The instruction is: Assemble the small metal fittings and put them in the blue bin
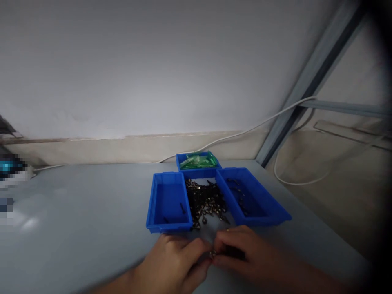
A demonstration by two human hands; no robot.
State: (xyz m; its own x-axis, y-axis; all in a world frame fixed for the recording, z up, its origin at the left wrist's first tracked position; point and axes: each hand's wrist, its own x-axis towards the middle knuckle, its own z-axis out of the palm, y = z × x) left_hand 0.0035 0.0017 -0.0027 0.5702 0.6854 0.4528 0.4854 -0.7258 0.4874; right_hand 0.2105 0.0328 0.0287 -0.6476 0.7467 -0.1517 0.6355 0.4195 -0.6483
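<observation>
- The wall (183, 73) is rising behind the surface (76, 212), which is carrying the bins and the pile.
- A metal frame (315, 81) is slanting up at the right, with a white cable (226, 140) running from it down behind the bins.
- The right bin (263, 196) is holding a few dark pieces (240, 202), mostly along its left side.
- The left bin (168, 196) is holding a couple of dark bits (183, 208) and is standing just beyond the left hand (177, 261).
- The back bin (200, 174) is holding green pieces (199, 162).
- A pile (208, 200) of dark, glinting parts is lying loose between the three bins, its near side facing the hands.
- The left hand and the right hand (241, 253) are nearly meeting, both closing their fingertips on one small part.
- That part (212, 254) is sitting between the fingertips, near the pile; blur is hiding its shape.
</observation>
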